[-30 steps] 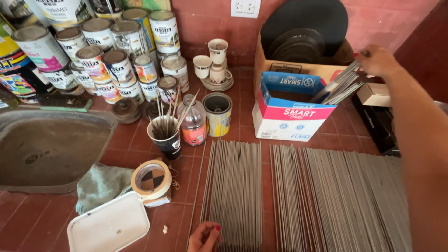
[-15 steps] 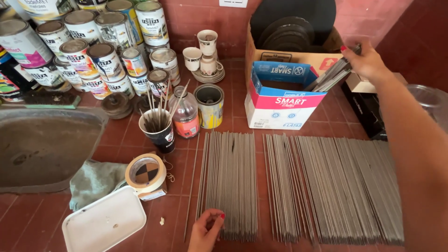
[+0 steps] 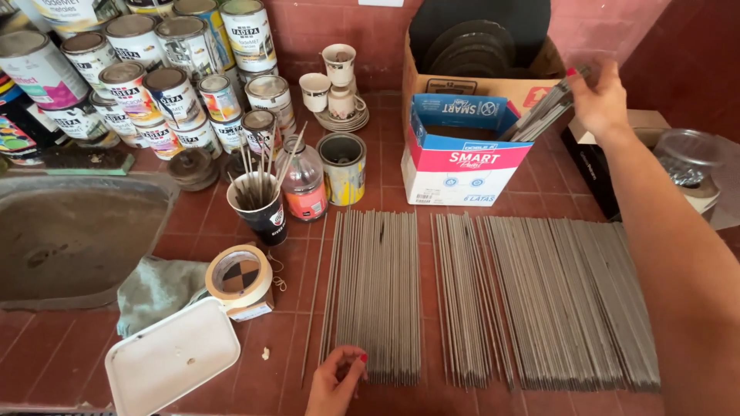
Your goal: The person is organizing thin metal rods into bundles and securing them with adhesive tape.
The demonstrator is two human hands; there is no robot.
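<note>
Soft even daylight, sharp, faint shadows

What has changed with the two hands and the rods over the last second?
The left hand slid up to the near ends of the left row of rods and now touches them. The right hand stays at the cardboard box, still gripping a bundle of rods, lifted slightly. The paint cans and tape roll stayed put.

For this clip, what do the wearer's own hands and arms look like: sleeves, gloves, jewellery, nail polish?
Both hands are bare, with no gloves. The right hand has a bare forearm running down the right edge of the view, with no sleeve, watch or bracelet showing. The left hand shows only fingers and part of the palm at the bottom edge. Red nail polish shows on both hands. No rings can be made out.
</note>
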